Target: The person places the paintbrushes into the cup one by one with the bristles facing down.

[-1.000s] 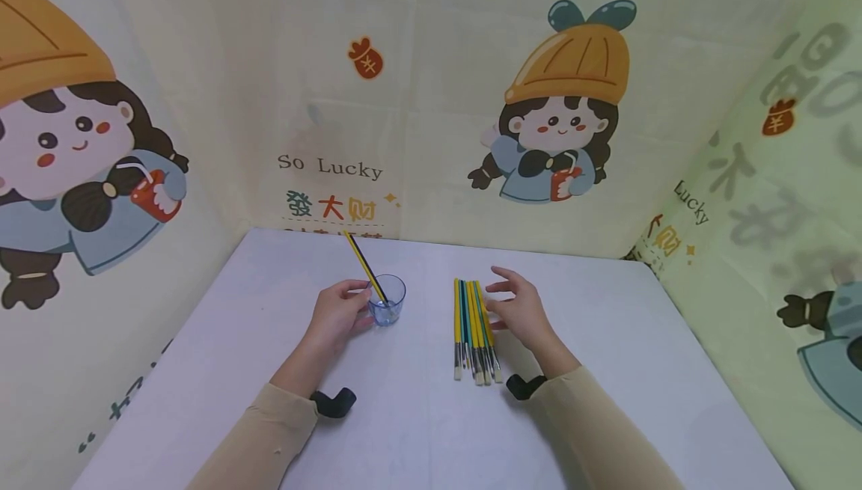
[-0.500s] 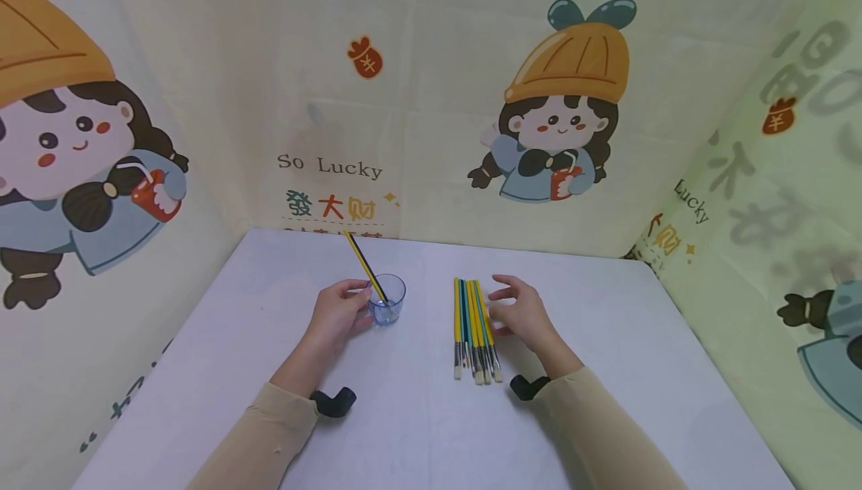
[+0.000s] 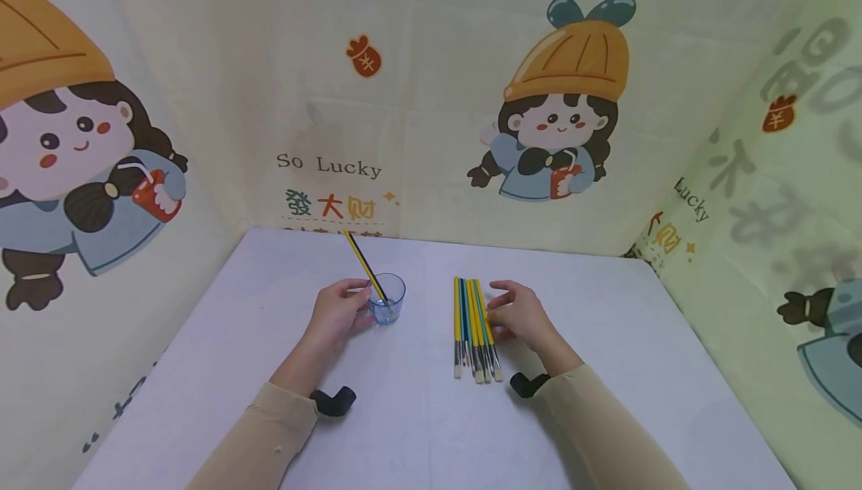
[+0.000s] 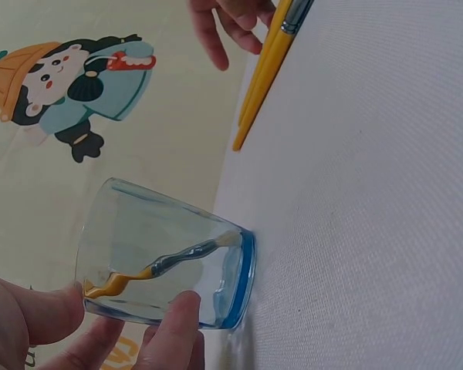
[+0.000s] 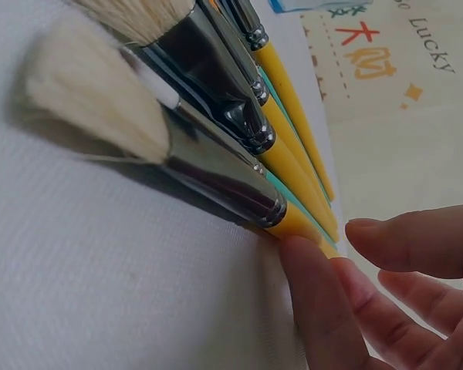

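On the left of the white table my left hand (image 3: 339,310) holds a clear bluish glass (image 3: 387,310), fingers and thumb around its side. Leaning in the glass is a paintbrush (image 3: 360,258), its yellow handle dark along one side; its bristles (image 4: 230,238) point down near the blue base in the left wrist view. To the right lies a row of several paintbrushes (image 3: 474,318) with yellow and teal handles, bristles toward me. My right hand (image 3: 521,314) is at the row's right side, fingers extended, a fingertip touching the outermost yellow handle (image 5: 295,223) just past its metal ferrule.
The white tabletop (image 3: 431,438) surrounds both hands. A printed cloth (image 3: 438,101) with cartoon figures and lettering rises behind the table and along both sides. A black strap mount (image 3: 334,402) sits at the left wrist, and another (image 3: 528,385) at the right.
The right hand has lowered slightly toward the brushes, its raised index finger coming down nearer to the row. The left hand, the glass and the brushes keep their places.
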The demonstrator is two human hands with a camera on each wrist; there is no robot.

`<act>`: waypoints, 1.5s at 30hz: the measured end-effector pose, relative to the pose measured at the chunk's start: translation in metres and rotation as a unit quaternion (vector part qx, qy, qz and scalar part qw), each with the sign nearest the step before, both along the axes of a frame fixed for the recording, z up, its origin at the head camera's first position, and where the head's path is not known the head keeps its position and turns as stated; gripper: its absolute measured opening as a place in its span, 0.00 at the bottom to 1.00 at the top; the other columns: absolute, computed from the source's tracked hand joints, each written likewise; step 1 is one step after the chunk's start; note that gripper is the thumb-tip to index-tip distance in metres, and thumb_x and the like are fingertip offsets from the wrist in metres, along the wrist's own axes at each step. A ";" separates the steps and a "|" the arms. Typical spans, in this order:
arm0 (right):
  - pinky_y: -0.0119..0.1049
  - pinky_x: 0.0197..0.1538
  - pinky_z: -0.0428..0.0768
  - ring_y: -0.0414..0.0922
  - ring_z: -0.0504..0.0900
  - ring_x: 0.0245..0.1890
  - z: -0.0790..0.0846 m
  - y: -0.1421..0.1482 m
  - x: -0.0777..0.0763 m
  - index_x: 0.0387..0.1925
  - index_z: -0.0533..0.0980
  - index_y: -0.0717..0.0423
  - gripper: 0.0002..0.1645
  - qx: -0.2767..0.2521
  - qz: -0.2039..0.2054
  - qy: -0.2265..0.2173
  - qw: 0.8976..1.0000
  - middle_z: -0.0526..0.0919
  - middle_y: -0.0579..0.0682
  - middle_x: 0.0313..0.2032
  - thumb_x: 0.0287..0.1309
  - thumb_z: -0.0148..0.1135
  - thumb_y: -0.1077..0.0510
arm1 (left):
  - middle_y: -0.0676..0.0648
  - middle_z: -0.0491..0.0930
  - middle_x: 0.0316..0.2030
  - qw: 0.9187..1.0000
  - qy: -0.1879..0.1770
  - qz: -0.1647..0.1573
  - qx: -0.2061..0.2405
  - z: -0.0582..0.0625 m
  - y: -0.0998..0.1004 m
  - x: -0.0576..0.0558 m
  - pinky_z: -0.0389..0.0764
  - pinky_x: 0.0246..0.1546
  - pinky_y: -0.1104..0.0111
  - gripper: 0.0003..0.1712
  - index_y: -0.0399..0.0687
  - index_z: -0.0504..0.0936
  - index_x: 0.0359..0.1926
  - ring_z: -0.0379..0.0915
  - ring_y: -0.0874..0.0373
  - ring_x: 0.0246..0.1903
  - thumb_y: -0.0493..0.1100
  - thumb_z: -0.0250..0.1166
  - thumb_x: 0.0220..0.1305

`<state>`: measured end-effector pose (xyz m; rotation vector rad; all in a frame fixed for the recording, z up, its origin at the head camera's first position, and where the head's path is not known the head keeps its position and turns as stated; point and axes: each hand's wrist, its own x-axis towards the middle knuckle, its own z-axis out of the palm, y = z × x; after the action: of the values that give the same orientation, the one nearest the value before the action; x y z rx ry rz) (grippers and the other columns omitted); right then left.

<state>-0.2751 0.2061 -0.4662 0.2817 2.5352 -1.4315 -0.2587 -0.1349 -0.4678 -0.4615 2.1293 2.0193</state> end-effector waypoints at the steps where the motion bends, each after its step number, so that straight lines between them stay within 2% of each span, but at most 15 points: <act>1: 0.39 0.39 0.94 0.52 0.88 0.40 0.000 0.000 0.000 0.77 0.70 0.45 0.44 0.004 0.000 -0.003 1.000 0.84 0.59 0.52 0.62 0.73 0.67 | 0.39 0.77 0.59 1.000 0.001 0.000 -0.001 -0.001 0.000 0.000 0.92 0.56 0.57 0.19 0.50 0.81 0.68 0.78 0.46 0.58 0.44 0.63 0.81; 16: 0.34 0.35 0.92 0.50 0.86 0.35 0.000 -0.006 -0.007 0.73 0.73 0.50 0.42 0.076 0.030 -0.019 0.997 0.83 0.56 0.44 0.59 0.78 0.64 | 0.38 0.76 0.61 1.000 -0.004 -0.001 -0.006 0.002 0.000 0.000 0.92 0.56 0.56 0.20 0.50 0.80 0.69 0.77 0.44 0.60 0.44 0.63 0.81; 24: 0.31 0.32 0.91 0.50 0.85 0.34 0.002 -0.010 -0.012 0.73 0.73 0.54 0.43 0.107 0.039 -0.024 0.993 0.83 0.56 0.42 0.57 0.78 0.66 | 0.39 0.76 0.62 1.000 -0.010 0.001 -0.006 0.000 -0.001 -0.002 0.92 0.55 0.58 0.20 0.52 0.80 0.69 0.77 0.45 0.61 0.45 0.63 0.81; 31: 0.32 0.32 0.91 0.49 0.86 0.36 0.003 -0.010 -0.020 0.72 0.74 0.54 0.42 0.134 0.053 -0.047 0.988 0.82 0.58 0.47 0.56 0.78 0.65 | 0.38 0.76 0.61 1.000 -0.004 -0.001 -0.006 0.000 0.000 -0.001 0.92 0.55 0.57 0.20 0.51 0.80 0.69 0.78 0.44 0.61 0.45 0.63 0.81; 39: 0.33 0.30 0.90 0.49 0.87 0.33 0.011 -0.016 -0.019 0.71 0.75 0.56 0.38 0.168 0.073 -0.063 0.981 0.83 0.60 0.50 0.58 0.73 0.65 | 0.38 0.76 0.61 1.000 -0.001 -0.004 -0.005 -0.001 0.000 -0.001 0.92 0.56 0.57 0.20 0.51 0.80 0.68 0.78 0.44 0.61 0.45 0.64 0.81; 45: 0.35 0.30 0.91 0.50 0.87 0.35 0.011 -0.013 -0.022 0.72 0.73 0.56 0.40 0.137 0.074 -0.080 0.985 0.83 0.61 0.53 0.57 0.71 0.67 | 0.39 0.76 0.60 1.000 0.000 -0.004 -0.002 -0.001 -0.001 -0.002 0.92 0.55 0.57 0.20 0.51 0.80 0.68 0.78 0.45 0.60 0.45 0.63 0.81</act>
<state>-0.2974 0.1927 -0.4547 0.2353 2.5544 -0.9667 -0.2605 -0.1357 -0.4691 -0.4546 2.1316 2.0113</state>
